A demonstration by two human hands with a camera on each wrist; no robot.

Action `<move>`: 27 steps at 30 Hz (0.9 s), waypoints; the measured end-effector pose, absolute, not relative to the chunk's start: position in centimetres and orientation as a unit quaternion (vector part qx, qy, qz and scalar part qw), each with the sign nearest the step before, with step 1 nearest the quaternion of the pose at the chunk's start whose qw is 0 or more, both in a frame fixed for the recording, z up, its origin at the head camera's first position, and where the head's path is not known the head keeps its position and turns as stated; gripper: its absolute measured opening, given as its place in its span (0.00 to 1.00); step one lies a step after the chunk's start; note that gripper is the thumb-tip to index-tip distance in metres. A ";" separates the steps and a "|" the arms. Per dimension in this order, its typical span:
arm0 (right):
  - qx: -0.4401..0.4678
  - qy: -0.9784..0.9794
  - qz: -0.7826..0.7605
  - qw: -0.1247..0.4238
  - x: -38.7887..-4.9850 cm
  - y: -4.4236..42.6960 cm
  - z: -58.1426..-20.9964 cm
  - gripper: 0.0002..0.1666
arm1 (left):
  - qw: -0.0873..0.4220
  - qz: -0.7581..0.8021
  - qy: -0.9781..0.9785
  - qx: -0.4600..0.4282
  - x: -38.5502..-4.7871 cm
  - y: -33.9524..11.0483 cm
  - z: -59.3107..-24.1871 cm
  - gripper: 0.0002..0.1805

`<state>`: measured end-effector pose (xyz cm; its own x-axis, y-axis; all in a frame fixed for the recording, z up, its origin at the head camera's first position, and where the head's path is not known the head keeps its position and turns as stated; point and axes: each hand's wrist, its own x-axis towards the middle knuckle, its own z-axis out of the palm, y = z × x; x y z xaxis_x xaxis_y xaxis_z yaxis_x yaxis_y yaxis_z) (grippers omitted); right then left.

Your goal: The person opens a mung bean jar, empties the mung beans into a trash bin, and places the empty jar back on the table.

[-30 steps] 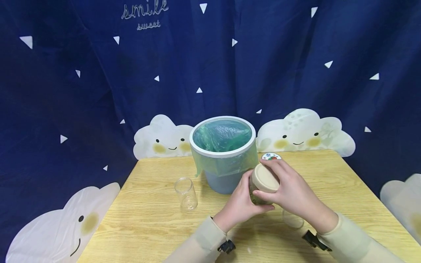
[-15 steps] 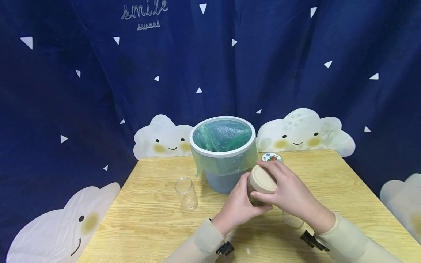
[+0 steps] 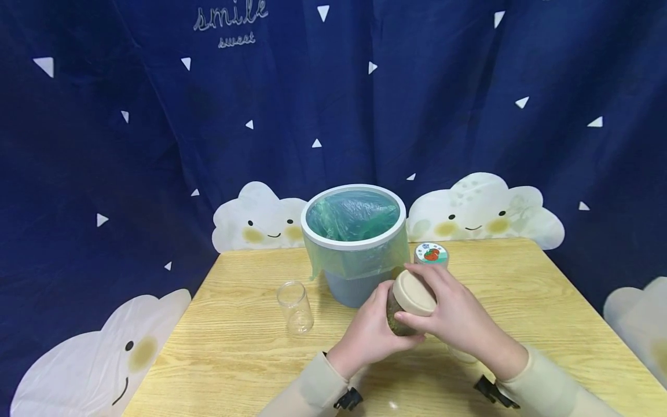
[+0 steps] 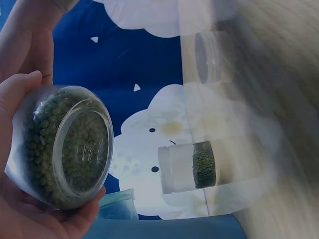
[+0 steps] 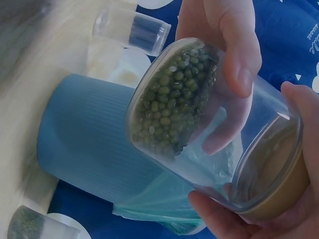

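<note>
In the head view my left hand [image 3: 366,335] grips the body of a clear jar [image 3: 398,318] from its left side. My right hand [image 3: 461,310] grips the jar's beige lid [image 3: 414,292], which sits on top. The jar tilts above the table. Through its wall, the right wrist view shows green beans [image 5: 172,97] lying in one end, with clear space toward the lid [image 5: 279,199]. Seen from below in the left wrist view, the round jar base [image 4: 82,147] faces the camera. Whether the lid is loose cannot be told.
A grey-blue bin [image 3: 350,289] with a green liner [image 3: 359,217] stands behind the hands. A clear cup [image 3: 294,307] is at left. Part of another clear vessel [image 3: 462,354] shows below my right wrist. Behind my right hand stands a jar with a picture-printed lid [image 3: 431,253].
Both hands and the jar have shifted slightly left and toward the person. More of the jar with the printed lid shows now. Both grips look the same.
</note>
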<state>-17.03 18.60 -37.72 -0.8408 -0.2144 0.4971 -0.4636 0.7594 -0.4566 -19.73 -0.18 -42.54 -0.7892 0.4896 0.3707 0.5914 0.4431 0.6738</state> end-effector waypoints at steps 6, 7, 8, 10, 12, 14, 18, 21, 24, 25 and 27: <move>0.189 -0.913 0.292 0.215 -16.7 18.3 -38.6 0.49 | 0.052 -0.408 -0.851 -0.325 -19.5 -0.6 -43.3 0.53; 0.190 -0.912 0.292 0.218 -16.6 18.3 -38.7 0.49 | 0.054 -0.405 -0.851 -0.330 -19.5 -0.7 -43.4 0.53; 0.189 -0.912 0.291 0.218 -16.6 18.3 -38.9 0.49 | 0.056 -0.402 -0.850 -0.335 -19.4 -0.8 -43.5 0.53; 0.186 -0.914 0.289 0.217 -16.4 18.2 -39.3 0.49 | 0.057 -0.399 -0.849 -0.343 -19.3 -1.0 -43.7 0.52; 0.184 -0.915 0.286 0.216 -16.4 18.2 -39.6 0.50 | 0.054 -0.397 -0.848 -0.346 -19.3 -1.2 -43.8 0.52; 0.188 -0.915 0.286 0.214 -16.3 18.1 -39.9 0.49 | 0.050 -0.396 -0.850 -0.345 -19.3 -1.3 -43.9 0.53; 0.202 -0.912 0.285 0.216 -16.2 18.0 -40.2 0.48 | 0.043 -0.391 -0.854 -0.339 -19.2 -1.5 -44.2 0.53; 0.205 -0.911 0.287 0.213 -16.0 17.9 -40.4 0.47 | 0.046 -0.385 -0.857 -0.339 -19.0 -1.7 -44.3 0.53; 0.204 -0.912 0.290 0.209 -15.8 17.9 -40.6 0.46 | 0.054 -0.375 -0.859 -0.343 -18.8 -1.8 -44.2 0.53; 0.204 -0.911 0.292 0.208 -15.8 17.9 -40.6 0.45 | 0.057 -0.372 -0.860 -0.345 -18.7 -1.9 -44.2 0.54; 0.207 -0.909 0.295 0.210 -15.7 17.9 -40.7 0.44 | 0.062 -0.366 -0.861 -0.347 -18.6 -2.0 -44.1 0.54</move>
<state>-15.74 17.86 -40.72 -0.8261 -0.2516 0.5042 -0.4996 0.7409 -0.4489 -18.55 -1.95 -44.06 -0.7514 0.5519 0.3615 0.6433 0.4911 0.5874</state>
